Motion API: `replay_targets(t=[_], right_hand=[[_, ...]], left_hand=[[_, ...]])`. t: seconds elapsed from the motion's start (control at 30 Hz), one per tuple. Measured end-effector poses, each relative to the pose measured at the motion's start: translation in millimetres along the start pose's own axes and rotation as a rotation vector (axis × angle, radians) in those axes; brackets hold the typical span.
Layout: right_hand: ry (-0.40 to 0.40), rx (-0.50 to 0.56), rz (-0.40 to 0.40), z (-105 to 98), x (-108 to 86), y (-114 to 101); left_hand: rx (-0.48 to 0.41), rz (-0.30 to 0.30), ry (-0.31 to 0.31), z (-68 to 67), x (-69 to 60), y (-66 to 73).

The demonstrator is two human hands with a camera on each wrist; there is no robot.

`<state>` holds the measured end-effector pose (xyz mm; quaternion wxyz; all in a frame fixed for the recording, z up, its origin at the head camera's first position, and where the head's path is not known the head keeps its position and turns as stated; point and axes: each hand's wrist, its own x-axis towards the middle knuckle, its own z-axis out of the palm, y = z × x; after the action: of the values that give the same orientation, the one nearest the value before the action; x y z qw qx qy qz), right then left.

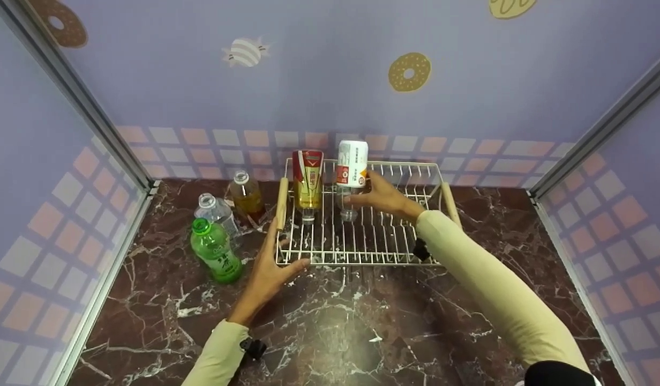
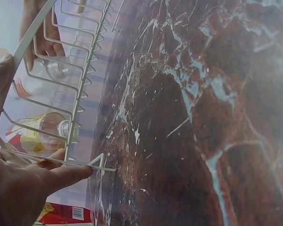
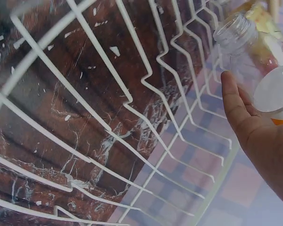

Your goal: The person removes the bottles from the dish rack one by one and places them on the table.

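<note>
My right hand [image 1: 386, 195] grips a clear plastic bottle [image 1: 353, 163] with a white label, neck down, in a white wire dish rack [image 1: 357, 258]. The right wrist view shows its open neck [image 3: 233, 33] and my right fingers around its side. To its left, a bottle with a red and gold label [image 1: 308, 179] stands neck down in the rack. My left hand [image 1: 267, 273] holds the rack's front left corner, thumb along the front rail and a fingertip between the wires. In the left wrist view my left hand [image 2: 23, 183] partly hides the corner.
Left of the rack stand a green bottle [image 1: 217, 252], a clear bottle [image 1: 217, 212] and a bottle of amber liquid [image 1: 247, 195], all upright. The rack has wooden handles at both ends. Beneath lies a dark red marbled surface [image 1: 335, 321], with patterned walls on three sides.
</note>
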<state>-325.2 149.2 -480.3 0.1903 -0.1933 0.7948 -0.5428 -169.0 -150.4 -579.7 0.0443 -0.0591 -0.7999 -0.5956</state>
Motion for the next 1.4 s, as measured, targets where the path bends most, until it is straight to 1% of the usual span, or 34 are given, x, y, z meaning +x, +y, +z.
replay_targets(t=[0.2,0.3,0.53,0.73,1.03,1.3,1.4], right_hand=[[0.047,-0.006,0.043,-7.6,-23.6,-1.2],[0.051,0.022,0.044,-12.8,-34.0,1.8],[0.074,0.033,0.032,-22.6,-53.9,6.0],[0.093,0.055,0.048,-31.2,-70.3,8.3],[0.11,0.082,0.032,-37.4,-84.3,14.7],[0.139,0.063,0.001,-42.6,-96.5,16.5],[0.141,0.026,-0.01,-44.4,-101.5,16.7]], left_hand=[[-0.002,0.012,-0.006,-0.2,1.6,-1.9],[0.003,0.015,-0.006,-0.2,1.6,-2.3],[0.012,0.014,0.0,-1.5,-0.2,-2.6],[0.006,0.013,-0.007,-0.9,0.4,-2.1],[-0.006,0.013,-0.014,-1.3,-0.3,-1.4],[-0.002,0.017,-0.012,-0.5,0.7,-1.6],[-0.003,0.021,-0.011,-0.6,1.0,-1.4]])
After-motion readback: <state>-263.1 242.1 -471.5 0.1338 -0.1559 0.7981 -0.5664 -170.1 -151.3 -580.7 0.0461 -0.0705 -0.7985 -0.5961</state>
